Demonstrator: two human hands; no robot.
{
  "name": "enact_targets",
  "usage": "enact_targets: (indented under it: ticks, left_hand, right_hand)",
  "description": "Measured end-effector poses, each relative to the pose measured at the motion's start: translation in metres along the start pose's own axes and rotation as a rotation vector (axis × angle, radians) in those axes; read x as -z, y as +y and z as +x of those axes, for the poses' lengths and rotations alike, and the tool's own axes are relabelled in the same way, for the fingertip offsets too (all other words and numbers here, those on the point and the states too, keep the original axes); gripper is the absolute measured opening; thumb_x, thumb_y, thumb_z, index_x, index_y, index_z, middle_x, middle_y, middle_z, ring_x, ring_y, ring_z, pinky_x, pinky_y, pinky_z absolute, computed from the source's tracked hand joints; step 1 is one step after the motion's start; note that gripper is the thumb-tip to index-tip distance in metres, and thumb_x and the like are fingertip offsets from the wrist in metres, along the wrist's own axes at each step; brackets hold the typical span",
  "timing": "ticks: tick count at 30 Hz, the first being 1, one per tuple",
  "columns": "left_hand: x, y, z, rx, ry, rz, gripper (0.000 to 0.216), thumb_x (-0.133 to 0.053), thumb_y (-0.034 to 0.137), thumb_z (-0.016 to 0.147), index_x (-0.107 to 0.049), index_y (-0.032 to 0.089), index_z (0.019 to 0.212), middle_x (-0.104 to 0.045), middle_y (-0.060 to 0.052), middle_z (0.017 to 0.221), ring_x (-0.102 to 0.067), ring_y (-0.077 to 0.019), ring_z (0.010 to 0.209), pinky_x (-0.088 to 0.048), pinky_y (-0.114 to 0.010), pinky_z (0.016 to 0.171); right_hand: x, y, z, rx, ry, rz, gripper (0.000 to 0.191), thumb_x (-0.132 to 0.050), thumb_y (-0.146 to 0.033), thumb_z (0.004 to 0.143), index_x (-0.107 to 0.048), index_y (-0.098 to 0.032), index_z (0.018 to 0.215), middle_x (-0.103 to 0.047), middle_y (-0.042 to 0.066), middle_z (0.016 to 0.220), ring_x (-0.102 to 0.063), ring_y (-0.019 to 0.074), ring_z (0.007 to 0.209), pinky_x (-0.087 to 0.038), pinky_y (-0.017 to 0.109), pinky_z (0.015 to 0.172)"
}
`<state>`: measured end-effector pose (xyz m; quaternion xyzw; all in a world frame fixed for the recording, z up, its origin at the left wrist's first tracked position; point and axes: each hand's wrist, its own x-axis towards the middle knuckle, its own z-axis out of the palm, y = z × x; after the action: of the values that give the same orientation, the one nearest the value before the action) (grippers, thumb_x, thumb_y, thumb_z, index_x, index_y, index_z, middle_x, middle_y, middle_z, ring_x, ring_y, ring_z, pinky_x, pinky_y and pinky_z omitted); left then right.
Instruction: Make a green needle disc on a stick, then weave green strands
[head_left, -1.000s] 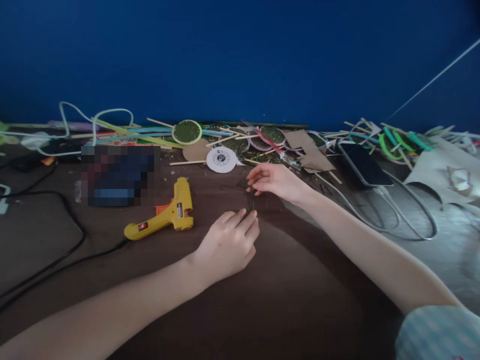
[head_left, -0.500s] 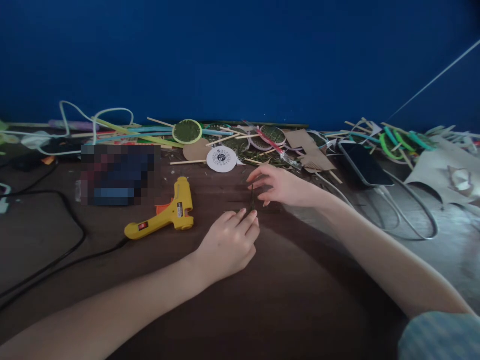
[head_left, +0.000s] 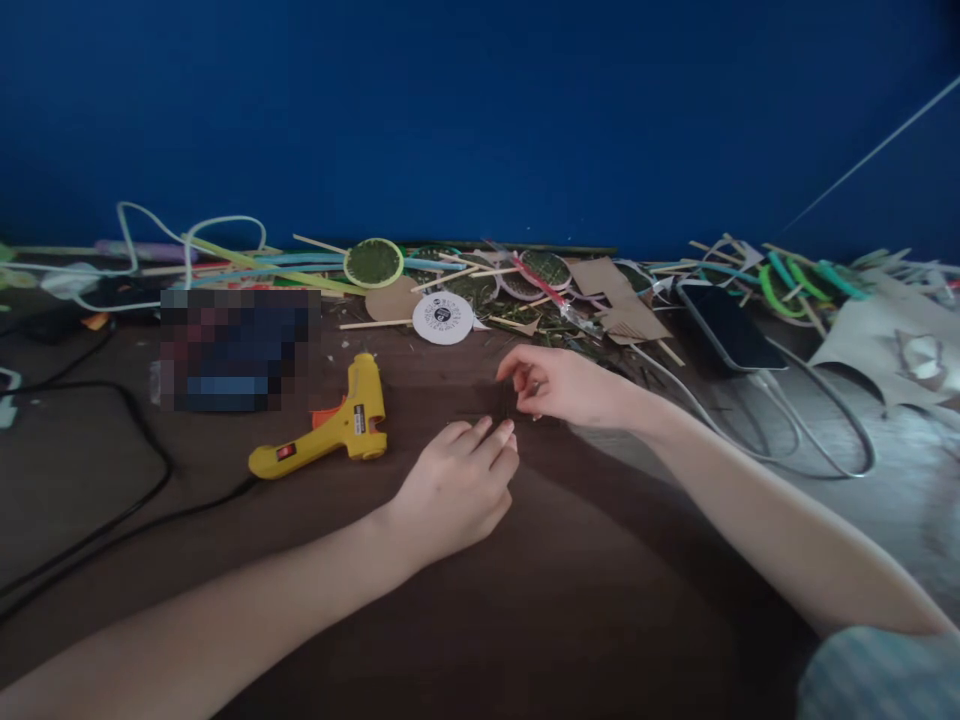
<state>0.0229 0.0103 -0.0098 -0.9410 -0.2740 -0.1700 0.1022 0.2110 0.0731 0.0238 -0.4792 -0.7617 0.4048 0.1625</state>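
Note:
My left hand [head_left: 461,485] rests low over the dark tabletop, its fingers drawn together at the lower end of a thin dark stalk [head_left: 507,405]. The stalk stands out beyond the fingertips, and its lower part is hidden by them. Just beyond, my right hand [head_left: 559,385] is closed, thumb and forefinger bent toward each other at the stalk's upper end. Whether the right fingers touch the stalk is too dark to make out. To the left of my left hand lies a yellow glue gun [head_left: 349,415] on its side, with an orange trigger.
Behind my hands are a white printed disc [head_left: 443,318], a green-filled round piece [head_left: 373,262], brown cardboard [head_left: 611,295], sticks and plant scraps. A phone [head_left: 731,325] with a white cable [head_left: 787,410] lies right. A black cord [head_left: 157,520] crosses the left side.
My right hand has come down slightly, and its fingers have gone from spread to curled together at the stalk. My left hand stays in place.

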Motion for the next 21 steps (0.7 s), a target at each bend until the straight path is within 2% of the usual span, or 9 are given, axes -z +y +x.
enact_targets:
  ticks: [4,11,14,17,21]
  left_hand:
    - [0.001,-0.001,0.0,-0.009,0.0,0.004,0.031,-0.047,0.015,0.078,-0.063,0.007,0.103,-0.065,-0.013,0.112,-0.061,-0.0259,0.101,-0.049,-0.037,0.081]
    - [0.0,0.0,-0.001,-0.012,0.006,0.005,0.03,-0.047,0.015,0.079,-0.062,0.007,0.104,-0.065,-0.013,0.112,-0.062,-0.0258,0.1,-0.048,-0.037,0.082]
    - [0.0,0.0,0.0,-0.01,0.008,0.007,0.031,-0.047,0.014,0.079,-0.062,0.007,0.104,-0.065,-0.013,0.113,-0.061,-0.0259,0.101,-0.049,-0.038,0.082]
    - [0.001,-0.001,0.0,-0.012,0.008,0.008,0.031,-0.046,0.014,0.079,-0.062,0.006,0.104,-0.065,-0.013,0.112,-0.062,-0.0264,0.101,-0.049,-0.037,0.081]
    - [0.001,-0.001,0.0,-0.015,0.019,-0.001,0.031,-0.046,0.014,0.079,-0.063,0.006,0.103,-0.066,-0.013,0.111,-0.062,-0.0262,0.1,-0.05,-0.037,0.08]
  right_hand:
    - [-0.001,-0.001,-0.002,0.054,-0.012,-0.021,0.031,-0.056,-0.006,0.067,-0.048,-0.021,0.093,-0.055,-0.001,0.078,-0.057,0.0109,0.068,-0.044,0.024,0.063]
    - [0.003,-0.005,-0.005,0.067,-0.024,-0.033,0.027,-0.058,-0.012,0.07,-0.047,-0.021,0.092,-0.057,0.0,0.081,-0.057,0.0119,0.07,-0.043,0.025,0.064]
    - [0.012,-0.006,-0.006,0.058,0.049,-0.086,0.019,-0.058,-0.016,0.072,-0.05,-0.02,0.089,-0.059,0.001,0.085,-0.056,0.0128,0.074,-0.042,0.026,0.066]
    - [0.019,-0.001,-0.004,-0.007,0.107,-0.212,0.011,-0.059,-0.017,0.072,-0.052,-0.02,0.081,-0.057,-0.001,0.075,-0.053,0.0122,0.068,-0.039,0.026,0.063]
    - [0.018,0.011,0.001,-0.106,0.024,-0.28,0.012,-0.063,-0.021,0.07,-0.053,-0.02,0.076,-0.049,-0.005,0.061,-0.044,0.01,0.055,-0.032,0.024,0.053]
